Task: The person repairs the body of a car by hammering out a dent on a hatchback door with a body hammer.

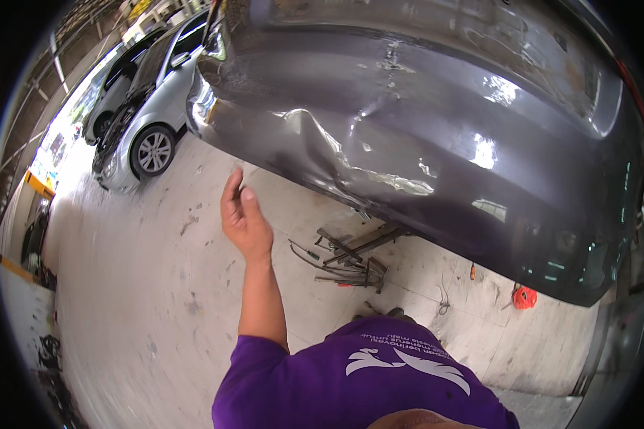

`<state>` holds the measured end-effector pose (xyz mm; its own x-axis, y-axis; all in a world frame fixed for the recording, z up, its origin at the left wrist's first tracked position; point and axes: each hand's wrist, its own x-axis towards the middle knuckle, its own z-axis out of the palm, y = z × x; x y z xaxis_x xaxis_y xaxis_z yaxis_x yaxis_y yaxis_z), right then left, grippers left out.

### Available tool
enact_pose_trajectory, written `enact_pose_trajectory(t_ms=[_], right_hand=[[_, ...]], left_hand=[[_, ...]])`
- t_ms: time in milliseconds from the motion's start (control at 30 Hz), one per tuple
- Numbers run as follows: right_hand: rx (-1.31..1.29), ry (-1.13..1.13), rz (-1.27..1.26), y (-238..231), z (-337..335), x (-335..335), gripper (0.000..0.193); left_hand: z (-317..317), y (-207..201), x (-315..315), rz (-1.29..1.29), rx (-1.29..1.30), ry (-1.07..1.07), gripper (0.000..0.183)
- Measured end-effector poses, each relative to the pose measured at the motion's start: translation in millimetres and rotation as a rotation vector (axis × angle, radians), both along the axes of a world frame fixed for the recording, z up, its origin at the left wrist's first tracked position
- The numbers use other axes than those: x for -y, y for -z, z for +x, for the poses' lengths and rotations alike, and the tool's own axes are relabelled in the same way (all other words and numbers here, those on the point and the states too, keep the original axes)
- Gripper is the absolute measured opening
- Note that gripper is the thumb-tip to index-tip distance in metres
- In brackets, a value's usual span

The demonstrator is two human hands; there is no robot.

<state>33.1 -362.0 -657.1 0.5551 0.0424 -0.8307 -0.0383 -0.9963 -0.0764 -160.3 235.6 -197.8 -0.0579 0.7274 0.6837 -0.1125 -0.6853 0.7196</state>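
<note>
A dark grey car tailgate (444,86) spans the upper part of the view, with a creased dent (322,143) and scraped paint along its lower half. My left hand (247,222) is raised just off its lower left edge, above the floor. Its fingers are loosely stretched and the thumb stands apart; nothing shows in it. Whether the fingertips touch the panel edge I cannot tell, though a gap seems to lie between. My right hand is out of view.
Metal stands and bars (358,257) lie on the pale concrete floor (157,286) below the tailgate. Beside them are an orange-handled tool (472,272) and a red object (524,297). A silver car (147,121) with its front opened up stands at the upper left.
</note>
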Motion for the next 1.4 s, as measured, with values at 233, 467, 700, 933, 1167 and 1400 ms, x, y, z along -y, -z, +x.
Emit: enact_pose_trajectory(t_ms=[233, 467, 700, 933, 1167, 1400], right_hand=[[0.008, -0.067, 0.072, -12, 61, -34, 0.045], [-0.008, -0.085, 0.042, -20, 107, -42, 0.047], [-0.024, 0.032, -0.010, -46, 112, -52, 0.049], [0.025, 0.396, 0.062, -103, 52, -116, 0.050], [0.186, -0.843, 0.163, 108, -57, -122, 0.023], [0.004, -0.131, 0.156, 36, -140, -215, 0.025]], left_hand=[[60, -44, -14, 0.228, -0.528, -0.159, 0.063], [64, -21, -24, 0.234, -0.665, -0.161, 0.075], [18, 16, -40, 0.156, -0.733, -0.137, 0.078], [10, -19, -127, 0.168, -0.721, -0.091, 0.084], [26, -79, -206, 0.414, -0.760, 0.026, 0.095], [10, -81, -223, 0.570, -0.748, 0.066, 0.092]])
